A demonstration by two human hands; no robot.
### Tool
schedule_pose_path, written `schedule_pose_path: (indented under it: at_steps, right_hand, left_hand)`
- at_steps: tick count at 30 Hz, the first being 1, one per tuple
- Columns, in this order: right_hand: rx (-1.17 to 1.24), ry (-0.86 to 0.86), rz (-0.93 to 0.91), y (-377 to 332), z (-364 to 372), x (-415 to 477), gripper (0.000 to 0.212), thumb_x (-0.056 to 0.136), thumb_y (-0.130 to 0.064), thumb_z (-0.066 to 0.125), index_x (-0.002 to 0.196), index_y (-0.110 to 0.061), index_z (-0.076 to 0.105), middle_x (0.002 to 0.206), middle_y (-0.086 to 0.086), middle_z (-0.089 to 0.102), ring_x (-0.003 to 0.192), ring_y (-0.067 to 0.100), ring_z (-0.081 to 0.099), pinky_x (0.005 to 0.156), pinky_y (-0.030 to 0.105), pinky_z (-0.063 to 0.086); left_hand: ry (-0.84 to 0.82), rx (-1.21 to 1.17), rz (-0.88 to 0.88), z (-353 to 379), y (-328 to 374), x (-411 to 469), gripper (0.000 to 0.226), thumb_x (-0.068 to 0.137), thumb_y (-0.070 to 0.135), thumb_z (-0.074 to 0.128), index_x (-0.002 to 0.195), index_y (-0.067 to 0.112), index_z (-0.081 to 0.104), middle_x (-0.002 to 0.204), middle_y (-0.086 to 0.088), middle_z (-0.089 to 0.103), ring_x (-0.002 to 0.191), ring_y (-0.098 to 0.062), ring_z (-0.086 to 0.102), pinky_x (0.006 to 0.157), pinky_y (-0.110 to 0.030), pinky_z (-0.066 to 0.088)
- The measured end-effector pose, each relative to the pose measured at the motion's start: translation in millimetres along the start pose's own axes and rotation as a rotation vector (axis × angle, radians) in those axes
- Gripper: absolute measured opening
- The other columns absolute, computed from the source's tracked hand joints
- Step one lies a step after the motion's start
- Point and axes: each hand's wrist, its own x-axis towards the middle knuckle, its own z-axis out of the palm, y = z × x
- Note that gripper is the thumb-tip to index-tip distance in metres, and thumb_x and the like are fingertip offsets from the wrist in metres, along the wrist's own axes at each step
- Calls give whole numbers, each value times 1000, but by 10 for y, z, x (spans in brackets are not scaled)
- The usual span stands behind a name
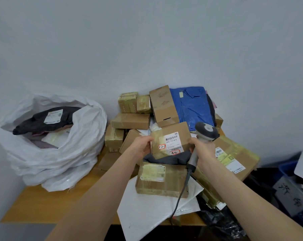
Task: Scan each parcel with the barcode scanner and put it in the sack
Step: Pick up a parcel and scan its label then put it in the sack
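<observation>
A small brown cardboard parcel with a white barcode label faces me above the pile. My left hand grips its left edge. My right hand holds the grey barcode scanner by its handle, and its thumb touches the parcel's right edge. The scanner's head points up and to the right, and its cable hangs down over the table. The white sack stands open at the left on the table, with a black bagged parcel and other packets inside.
A heap of taped cardboard boxes and a blue plastic mailer lies against the wall on the wooden table. A taped box and white mailer lie near me. Bins and black bags crowd the lower right.
</observation>
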Motion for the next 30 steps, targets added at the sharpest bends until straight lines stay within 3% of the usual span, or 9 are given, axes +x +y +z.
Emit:
schedule_pose_path:
  at_steps: [3, 5, 8, 10, 17, 19, 21, 28, 30]
  right_hand:
    - [-23, 4, -8, -5, 10, -13, 20, 77, 3, 67, 74, -12, 54, 69, 7, 56, 59, 16, 53, 53, 25, 45]
    - [-42, -21, -13, -2, 8, -9, 14, 79, 0, 69, 82, -10, 59, 77, 7, 61, 66, 16, 58, 54, 24, 47]
    - [-20, -55, -32, 15, 4, -4, 25, 82, -6, 73, 104, -9, 60, 94, 6, 64, 83, 18, 61, 59, 25, 51]
    - [-19, -52, -45, 41, 8, -29, 25, 82, -10, 75, 102, -12, 60, 95, 5, 63, 80, 15, 59, 60, 26, 52]
    - [-164, -185, -32, 154, 63, -258, 16, 84, -17, 74, 78, -7, 64, 50, 0, 60, 40, 9, 52, 43, 21, 46]
    - [-200, -210, -57, 174, 81, -317, 16, 83, -16, 73, 76, -6, 63, 46, 0, 57, 37, 9, 49, 40, 20, 43]
    - [-230, -237, -72, 193, 89, -372, 16, 83, -16, 72, 75, -6, 63, 45, 0, 57, 36, 9, 48, 39, 21, 41]
    - [-276, -301, -98, 291, 109, -509, 15, 84, -15, 72, 76, -6, 64, 44, 2, 57, 36, 9, 49, 41, 21, 40]
    - [-284, -302, -118, 284, 104, -490, 13, 84, -14, 72, 77, -6, 64, 45, 2, 57, 37, 10, 49, 43, 23, 40]
  left_hand:
    - [-129, -18, -89, 3, 32, -30, 35, 93, 0, 54, 122, 19, 59, 98, -12, 71, 69, -18, 71, 47, -25, 52]
    - [-95, -10, -59, -27, 33, -6, 47, 93, 2, 58, 135, 21, 50, 105, -10, 69, 79, -19, 69, 49, -29, 55]
    - [-30, -97, 35, -47, 37, 24, 51, 93, 0, 59, 140, 7, 43, 104, -12, 68, 65, -14, 70, 44, -26, 54]
    - [-9, -146, 69, -35, 38, 48, 50, 93, -3, 57, 140, 3, 41, 111, -17, 65, 58, -14, 69, 42, -25, 53]
    - [70, -109, 161, -35, 5, 205, 60, 91, -4, 59, 145, 7, 36, 130, -17, 59, 89, -22, 67, 52, -24, 56]
    - [87, -39, 187, -42, -11, 246, 60, 91, 0, 61, 145, 11, 38, 130, -15, 60, 101, -25, 66, 60, -24, 56]
    - [96, 7, 198, -59, -35, 276, 59, 90, 2, 62, 144, 13, 39, 128, -13, 61, 97, -22, 66, 65, -25, 55]
    - [83, 83, 219, -80, -90, 343, 58, 90, -1, 61, 143, 11, 41, 130, -14, 59, 104, -21, 64, 63, -21, 56]
    - [76, 79, 230, -79, -58, 413, 59, 90, -1, 61, 143, 10, 40, 131, -14, 59, 111, -26, 62, 79, -30, 56]
